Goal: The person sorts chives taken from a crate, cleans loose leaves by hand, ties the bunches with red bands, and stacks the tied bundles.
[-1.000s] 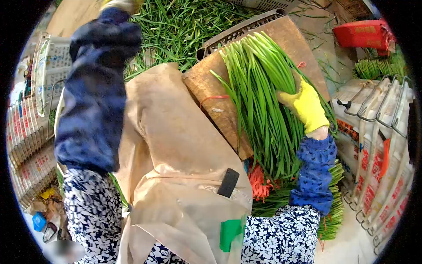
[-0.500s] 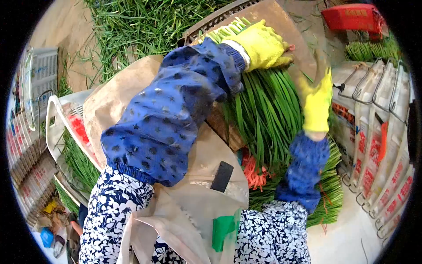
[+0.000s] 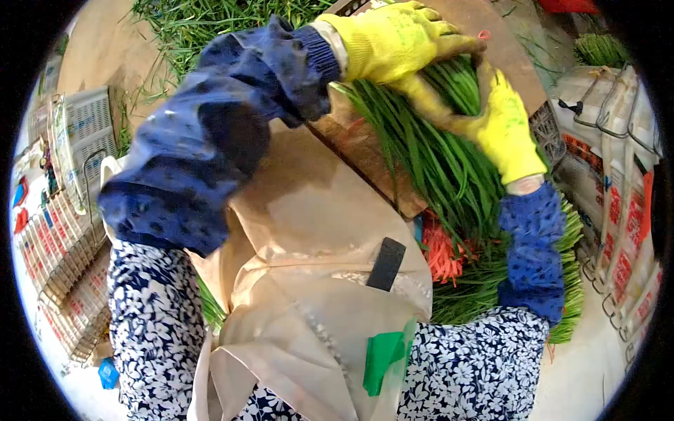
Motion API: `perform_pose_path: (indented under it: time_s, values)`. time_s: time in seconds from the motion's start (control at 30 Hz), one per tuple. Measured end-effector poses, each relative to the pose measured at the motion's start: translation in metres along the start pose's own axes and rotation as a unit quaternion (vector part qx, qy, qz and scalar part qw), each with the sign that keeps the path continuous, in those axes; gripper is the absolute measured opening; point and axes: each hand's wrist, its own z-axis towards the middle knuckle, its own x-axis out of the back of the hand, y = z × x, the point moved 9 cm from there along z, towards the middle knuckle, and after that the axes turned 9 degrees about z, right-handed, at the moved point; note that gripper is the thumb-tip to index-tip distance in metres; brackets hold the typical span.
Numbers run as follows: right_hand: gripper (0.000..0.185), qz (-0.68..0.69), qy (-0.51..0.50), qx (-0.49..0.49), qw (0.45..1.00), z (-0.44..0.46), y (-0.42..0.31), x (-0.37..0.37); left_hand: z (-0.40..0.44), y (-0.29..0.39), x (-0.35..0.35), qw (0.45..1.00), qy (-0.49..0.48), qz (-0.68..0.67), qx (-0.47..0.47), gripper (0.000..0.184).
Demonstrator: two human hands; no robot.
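A bundle of long green garlic chives [image 3: 435,151] lies on a brown board in front of me, its leaves hanging toward my lap. My left hand [image 3: 393,43], in a yellow knit glove, curves over the top of the bundle near its pale ends, fingers wrapped across it. From the right, my right hand [image 3: 507,128], gloved the same way, presses on the bundle, its thumb across the leaves. The fingertips of both hands come together at the far side. A small red loop [image 3: 484,34] shows beside them; what it belongs to is unclear.
Red-orange ties [image 3: 444,249] hang below the board, near more chives [image 3: 470,302]. Loose green leaves [image 3: 210,28] cover the floor at the upper left. White printed bags with wire hooks [image 3: 618,231] stand at right. Plastic crates [image 3: 88,130] stand at left.
My right hand has come in from the right side onto the chives. My left hand has shifted slightly up and left in view, still over the bundle. The view has shifted.
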Motion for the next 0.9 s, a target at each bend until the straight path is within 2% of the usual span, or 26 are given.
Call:
perform_pose_path:
  time_s: [0.07,0.1,0.13,0.17,0.23,0.27,0.33,0.37,0.4,0.43,0.47,0.5,0.53,0.57,0.6,0.63,0.7,0.77,0.8,0.83,0.9]
  values:
    - [0.104,-0.004,-0.01,0.026,1.0,0.008,0.005,-0.003,-0.012,0.013,0.002,0.99,-0.136,0.027,-0.04,0.118]
    - [0.104,0.008,-0.014,0.043,0.999,0.01,0.003,-0.005,-0.017,0.019,0.005,0.98,-0.192,0.022,-0.047,0.122]
    - [0.105,0.019,-0.017,0.06,0.998,0.01,0.001,-0.005,-0.021,0.016,-0.004,0.979,-0.196,0.021,-0.046,0.122]
    - [0.105,0.023,-0.019,0.058,0.998,0.01,0.002,-0.005,-0.025,0.018,-0.009,0.985,-0.129,0.073,-0.088,0.117]
    - [0.11,0.023,-0.037,0.055,0.998,0.009,0.002,-0.008,-0.028,0.018,-0.01,0.982,-0.063,0.124,-0.129,0.112]
    - [0.101,0.044,-0.025,0.054,0.997,0.01,0.002,-0.006,-0.027,0.02,-0.008,0.977,-0.053,0.156,-0.137,0.108]
    - [0.094,0.066,-0.048,0.065,0.995,0.011,0.004,-0.004,-0.022,0.016,-0.012,0.981,-0.109,0.118,-0.112,0.101]
    - [0.087,0.087,-0.068,0.077,0.991,0.013,0.001,-0.003,-0.02,0.011,-0.013,0.985,-0.076,0.125,-0.092,0.106]
    - [0.075,0.254,-0.117,-0.01,0.96,0.011,0.002,-0.004,-0.016,0.009,-0.011,0.989,-0.093,0.092,-0.067,0.11]
    - [0.075,0.486,-0.169,-0.132,0.847,0.003,-0.005,-0.011,-0.015,0.0,-0.016,0.986,-0.157,0.038,-0.028,0.117]
    - [0.079,0.477,-0.17,-0.107,0.856,0.005,-0.017,-0.005,-0.013,-0.004,-0.013,0.976,-0.216,-0.009,0.017,0.123]
    - [0.084,0.466,-0.172,-0.081,0.864,0.006,-0.028,-0.003,-0.01,-0.005,-0.013,0.985,-0.171,0.016,-0.012,0.124]
    - [0.093,0.245,-0.122,-0.074,0.959,0.002,-0.021,-0.004,-0.014,-0.002,-0.005,0.991,-0.121,0.052,-0.026,0.109]
    - [0.102,0.008,-0.057,-0.062,0.996,-0.004,-0.022,-0.003,-0.012,-0.005,-0.014,0.989,-0.128,0.071,-0.014,0.104]
    - [0.115,-0.097,-0.051,-0.09,0.99,-0.008,-0.028,-0.008,-0.01,-0.006,-0.021,0.986,-0.136,0.091,-0.002,0.099]
    - [0.12,-0.135,-0.024,-0.097,0.986,-0.008,-0.018,-0.017,-0.008,-0.006,-0.026,0.985,-0.15,0.085,0.024,0.11]
    - [0.118,-0.131,-0.018,-0.11,0.985,-0.008,-0.021,-0.015,-0.003,-0.001,-0.021,0.981,-0.123,0.149,-0.004,0.107]
    - [0.118,-0.126,-0.011,-0.104,0.987,-0.008,-0.011,-0.019,0.004,-0.001,-0.018,0.981,-0.13,0.143,0.017,0.103]
    - [0.117,-0.127,-0.021,-0.119,0.984,-0.007,-0.006,-0.021,0.015,0.004,-0.006,0.986,-0.125,0.095,0.055,0.097]
    - [0.116,-0.135,0.005,-0.099,0.986,-0.01,-0.001,-0.024,0.026,0.007,0.006,0.997,-0.031,0.038,0.067,0.078]
    - [0.112,-0.113,-0.015,-0.121,0.986,-0.006,0.003,-0.022,0.051,0.006,0.013,0.989,0.081,0.022,0.122,0.06]
